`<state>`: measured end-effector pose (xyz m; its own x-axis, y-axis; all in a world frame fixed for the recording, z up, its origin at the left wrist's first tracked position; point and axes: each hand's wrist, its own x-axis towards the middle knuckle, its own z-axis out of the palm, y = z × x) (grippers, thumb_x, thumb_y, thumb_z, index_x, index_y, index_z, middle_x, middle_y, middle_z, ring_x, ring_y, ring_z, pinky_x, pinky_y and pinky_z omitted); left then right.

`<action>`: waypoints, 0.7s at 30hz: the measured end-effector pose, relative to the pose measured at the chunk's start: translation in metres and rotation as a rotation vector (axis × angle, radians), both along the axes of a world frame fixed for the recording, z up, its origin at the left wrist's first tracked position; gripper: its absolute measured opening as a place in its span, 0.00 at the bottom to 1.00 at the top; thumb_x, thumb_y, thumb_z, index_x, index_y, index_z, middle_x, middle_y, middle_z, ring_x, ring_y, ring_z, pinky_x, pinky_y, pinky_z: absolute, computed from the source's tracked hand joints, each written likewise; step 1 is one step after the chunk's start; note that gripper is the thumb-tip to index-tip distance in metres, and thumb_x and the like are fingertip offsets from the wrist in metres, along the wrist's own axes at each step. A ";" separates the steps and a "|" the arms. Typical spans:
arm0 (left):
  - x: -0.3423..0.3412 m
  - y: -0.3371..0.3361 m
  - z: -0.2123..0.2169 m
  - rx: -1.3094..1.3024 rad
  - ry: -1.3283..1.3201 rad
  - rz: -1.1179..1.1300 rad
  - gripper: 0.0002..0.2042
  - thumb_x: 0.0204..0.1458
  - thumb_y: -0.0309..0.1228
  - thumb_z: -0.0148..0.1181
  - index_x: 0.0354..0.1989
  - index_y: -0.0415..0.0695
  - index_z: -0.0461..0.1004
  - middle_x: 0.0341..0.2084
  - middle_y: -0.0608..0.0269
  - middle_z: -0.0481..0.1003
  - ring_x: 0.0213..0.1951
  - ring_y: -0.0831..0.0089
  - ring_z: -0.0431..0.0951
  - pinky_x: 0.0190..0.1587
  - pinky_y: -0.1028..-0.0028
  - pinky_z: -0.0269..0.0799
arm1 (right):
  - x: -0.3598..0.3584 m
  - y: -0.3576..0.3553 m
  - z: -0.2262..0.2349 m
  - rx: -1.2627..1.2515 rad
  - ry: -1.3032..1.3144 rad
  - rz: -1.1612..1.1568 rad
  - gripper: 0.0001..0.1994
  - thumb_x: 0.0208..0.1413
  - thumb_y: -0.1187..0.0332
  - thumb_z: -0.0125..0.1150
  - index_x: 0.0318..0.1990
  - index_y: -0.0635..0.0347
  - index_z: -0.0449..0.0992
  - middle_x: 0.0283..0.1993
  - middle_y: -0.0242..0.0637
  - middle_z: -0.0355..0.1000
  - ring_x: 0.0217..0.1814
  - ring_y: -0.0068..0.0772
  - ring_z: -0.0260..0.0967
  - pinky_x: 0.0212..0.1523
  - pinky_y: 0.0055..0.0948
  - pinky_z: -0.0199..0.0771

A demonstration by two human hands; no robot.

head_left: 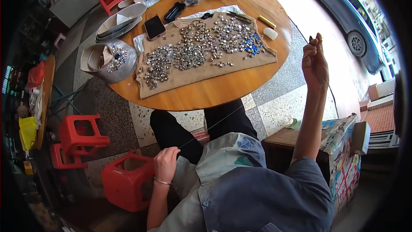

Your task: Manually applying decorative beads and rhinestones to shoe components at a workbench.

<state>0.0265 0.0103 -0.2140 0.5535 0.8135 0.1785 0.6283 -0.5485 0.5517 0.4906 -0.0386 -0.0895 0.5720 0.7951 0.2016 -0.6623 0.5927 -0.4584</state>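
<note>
My left hand [165,164] is held low over my lap, fingers pinched on one end of a thin thread [211,127]. The thread rises taut across my knees toward the upper right and fades from sight. Out to the right, past the table's edge, my right hand [315,63] is raised with its fingers closed. A small dark thing [311,40] shows at its fingertips, too small to name. In front of me many silver, clear and blue rhinestones [189,56] are spread on a beige cloth [206,72].
The round wooden table [206,99] also bears a phone [154,27], a black case [174,12], a gold tube [267,22] and silver shoe-like pieces with stones [118,71]. Red stools [128,182] stand at the left, a cardboard box [339,146] at the right. A person sits beyond.
</note>
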 end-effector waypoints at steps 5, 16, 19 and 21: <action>0.012 0.008 -0.004 0.070 0.040 -0.022 0.04 0.45 0.27 0.59 0.26 0.40 0.73 0.21 0.57 0.73 0.25 0.59 0.74 0.28 0.66 0.70 | 0.025 -0.010 -0.002 0.093 -0.243 -0.055 0.10 0.57 0.70 0.50 0.44 0.64 0.69 0.39 0.38 0.69 0.32 0.19 0.66 0.31 0.15 0.74; 0.008 0.008 0.007 0.078 0.084 0.073 0.05 0.42 0.27 0.62 0.24 0.39 0.75 0.22 0.55 0.74 0.26 0.59 0.75 0.28 0.68 0.70 | 0.014 -0.010 0.011 0.212 -0.103 0.161 0.11 0.59 0.73 0.45 0.47 0.62 0.68 0.46 0.44 0.68 0.40 0.29 0.70 0.43 0.21 0.77; 0.010 0.004 0.006 0.080 0.080 0.039 0.05 0.41 0.27 0.62 0.24 0.39 0.75 0.22 0.56 0.74 0.25 0.60 0.75 0.28 0.67 0.70 | 0.019 -0.013 0.012 0.252 0.017 0.234 0.12 0.59 0.73 0.44 0.49 0.62 0.67 0.46 0.43 0.68 0.40 0.29 0.70 0.43 0.22 0.77; 0.012 0.003 0.008 0.068 0.062 0.024 0.05 0.41 0.28 0.63 0.24 0.40 0.75 0.21 0.57 0.73 0.25 0.60 0.75 0.27 0.67 0.70 | 0.003 -0.010 0.030 0.179 0.031 0.144 0.12 0.59 0.73 0.44 0.49 0.62 0.67 0.46 0.43 0.68 0.40 0.28 0.70 0.42 0.23 0.77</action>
<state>0.0381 0.0133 -0.2057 0.5461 0.8135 0.1999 0.6734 -0.5682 0.4730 0.4935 -0.0489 -0.0591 0.4634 0.8218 0.3315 -0.7578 0.5614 -0.3326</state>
